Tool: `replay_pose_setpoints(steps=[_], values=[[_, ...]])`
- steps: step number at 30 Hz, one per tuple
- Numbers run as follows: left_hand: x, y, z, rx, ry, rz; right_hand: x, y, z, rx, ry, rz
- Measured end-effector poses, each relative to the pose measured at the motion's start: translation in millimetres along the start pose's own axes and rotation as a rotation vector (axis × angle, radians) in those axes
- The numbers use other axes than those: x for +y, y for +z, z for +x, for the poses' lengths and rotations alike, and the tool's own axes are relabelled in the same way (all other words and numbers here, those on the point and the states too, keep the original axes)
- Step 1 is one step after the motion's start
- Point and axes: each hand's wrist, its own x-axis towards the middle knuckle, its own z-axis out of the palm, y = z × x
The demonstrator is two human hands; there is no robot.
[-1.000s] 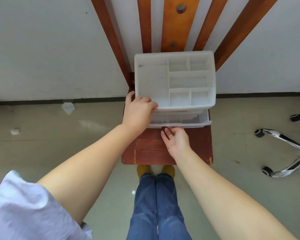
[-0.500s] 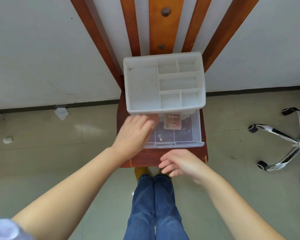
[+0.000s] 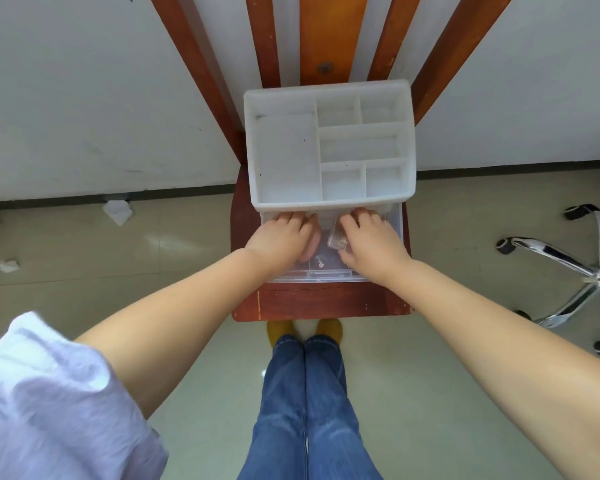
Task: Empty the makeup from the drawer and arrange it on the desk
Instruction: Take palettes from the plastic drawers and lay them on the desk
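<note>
A white compartment organiser (image 3: 329, 202) stands on a small red-brown wooden desk (image 3: 319, 303). Its clear plastic drawer (image 3: 312, 276) is pulled out toward me. Both hands are inside the drawer. My right hand (image 3: 371, 240) grips a small clear makeup case (image 3: 337, 239) between thumb and fingers. My left hand (image 3: 281, 237) lies palm down in the left half, its fingertips hidden under the organiser's front edge, so any item in it is out of sight. A tiny pale scrap (image 3: 320, 261) lies on the drawer floor between my hands. The organiser's top compartments hold nothing.
Wooden slats (image 3: 321, 36) rise behind the organiser against a white wall. A chrome swivel-chair base (image 3: 568, 265) stands on the floor at right. Crumpled paper (image 3: 118, 211) lies by the skirting at left. My jeans-clad legs are just below the desk's front edge.
The drawer went from nearly closed to pulled out. My right hand moved from the desk's front edge into the drawer onto the clear case; my left hand slid deeper in.
</note>
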Motion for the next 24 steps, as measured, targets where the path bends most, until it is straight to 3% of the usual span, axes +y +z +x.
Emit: replay_pose_setpoints(steps=[5, 7, 9, 11, 13, 19, 24], values=[[-7, -28, -21, -0.026, -0.073, -0.692, 12, -39, -32, -0.06, 0.153, 0.728], [-8, -42, -37, -0.142, -0.093, -0.981, 22, -52, -54, -0.27, 0.165, 1.073], [-6, -47, -55, -0.429, -0.064, -1.072, 28, -48, -74, -0.596, 0.197, 1.319], [2, -43, -66, -0.723, -0.026, -0.981, 27, -33, -87, -0.757, 0.268, 1.243], [10, -31, -67, -0.823, -0.061, -0.892, 23, -20, -87, -0.705, 0.367, 1.108], [4, -27, -50, -0.711, -0.152, -1.002, 24, -27, -61, -0.501, 0.369, 1.115], [-9, -40, -18, -0.537, -0.226, -0.997, 27, -44, -16, -0.34, 0.317, 0.922]])
